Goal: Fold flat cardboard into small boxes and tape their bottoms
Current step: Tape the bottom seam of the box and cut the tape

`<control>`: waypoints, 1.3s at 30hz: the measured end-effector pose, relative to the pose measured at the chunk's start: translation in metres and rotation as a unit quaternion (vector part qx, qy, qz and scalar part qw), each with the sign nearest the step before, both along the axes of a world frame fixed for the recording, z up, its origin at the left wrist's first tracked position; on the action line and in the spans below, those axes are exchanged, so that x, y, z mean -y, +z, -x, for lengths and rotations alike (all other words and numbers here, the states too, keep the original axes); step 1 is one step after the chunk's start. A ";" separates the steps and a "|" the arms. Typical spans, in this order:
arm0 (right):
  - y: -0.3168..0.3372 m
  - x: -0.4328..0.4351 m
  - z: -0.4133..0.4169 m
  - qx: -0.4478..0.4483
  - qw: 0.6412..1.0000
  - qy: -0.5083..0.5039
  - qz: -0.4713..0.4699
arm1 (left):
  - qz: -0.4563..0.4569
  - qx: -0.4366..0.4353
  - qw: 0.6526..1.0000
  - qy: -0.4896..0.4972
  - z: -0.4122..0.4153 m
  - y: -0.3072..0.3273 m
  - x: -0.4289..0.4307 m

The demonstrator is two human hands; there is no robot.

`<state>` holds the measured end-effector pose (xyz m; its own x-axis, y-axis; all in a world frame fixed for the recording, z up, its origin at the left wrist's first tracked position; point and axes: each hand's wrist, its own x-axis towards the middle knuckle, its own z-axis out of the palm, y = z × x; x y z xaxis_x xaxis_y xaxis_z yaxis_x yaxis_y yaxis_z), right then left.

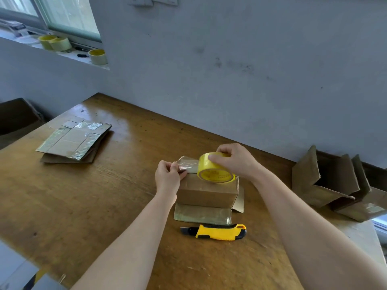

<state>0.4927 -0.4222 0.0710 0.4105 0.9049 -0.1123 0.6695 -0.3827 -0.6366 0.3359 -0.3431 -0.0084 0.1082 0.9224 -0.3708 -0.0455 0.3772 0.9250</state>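
The right hand (232,162) curls its grip over the top of a roll of yellow packing tape (215,171), thumb on the near left rim and fingers over the far side. The roll stands on edge on the right part of a small brown cardboard box (206,192), its open core facing near and slightly right. The left hand (169,174) pinches the free end of a strip of clear tape (187,165) between thumb and fingertips. The strip runs left from the roll, just above the box's far left edge.

Both forearms reach in from the near edge, wrists bent inward.

The box sits mid-right on the brown wooden worktop (83,195), long axis left to right, with one flap lying flat toward the near side. Just nearer lies a yellow-and-black utility knife (215,231), blade end pointing left. A stack of flat taped cardboard (75,141) lies far left. Open folded cardboard boxes (326,185) stand at the right edge.
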 end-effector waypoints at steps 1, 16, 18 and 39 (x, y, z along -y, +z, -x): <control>-0.003 0.001 0.000 0.000 1.000 -0.011 -0.012 | -0.002 0.005 1.000 0.005 0.000 0.000 0.001; -0.007 -0.040 0.043 0.217 0.973 -0.001 0.074 | 0.057 -0.112 0.991 0.038 0.006 -0.016 -0.008; -0.004 -0.042 0.043 0.208 0.974 -0.009 0.085 | 0.063 -0.117 0.991 0.029 0.005 -0.017 -0.008; -0.012 -0.041 0.041 0.193 0.978 -0.022 0.079 | -0.265 -0.256 0.927 -0.078 0.007 -0.026 0.009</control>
<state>0.4518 -0.3813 0.0588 0.4887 0.8689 -0.0786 0.8286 -0.4904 -0.2699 0.3286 -0.3519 -0.0348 0.1904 0.9776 0.0898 0.4666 -0.1706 0.8679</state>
